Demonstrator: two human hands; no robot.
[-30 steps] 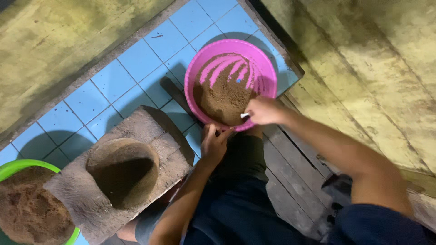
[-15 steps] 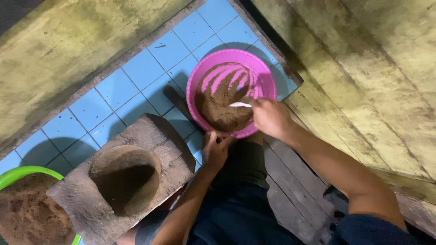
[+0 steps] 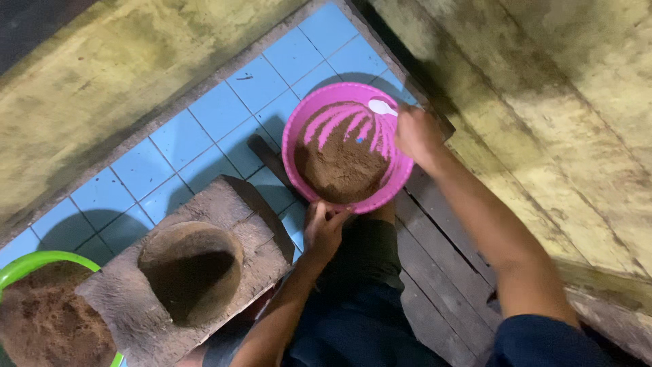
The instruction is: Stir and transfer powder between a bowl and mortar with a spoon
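Observation:
A pink plastic bowl (image 3: 299, 129) sits tilted on the blue tiled floor and holds brown powder (image 3: 343, 170) heaped in its near half. Scrape marks streak the bowl's far inner wall. My right hand (image 3: 418, 136) grips a small white spoon (image 3: 382, 107) at the bowl's far right rim. My left hand (image 3: 324, 228) holds the bowl's near edge from below.
A wooden block with a round hollow (image 3: 190, 272) lies at the lower left. A green basin (image 3: 27, 261) full of brown powder sits at the left corner. Dark wooden planks (image 3: 441, 272) run under my legs. A mossy concrete wall (image 3: 543, 102) stands to the right.
My right hand has moved the spoon from the bowl's near right side up to its far right rim. The left hand stays on the near edge.

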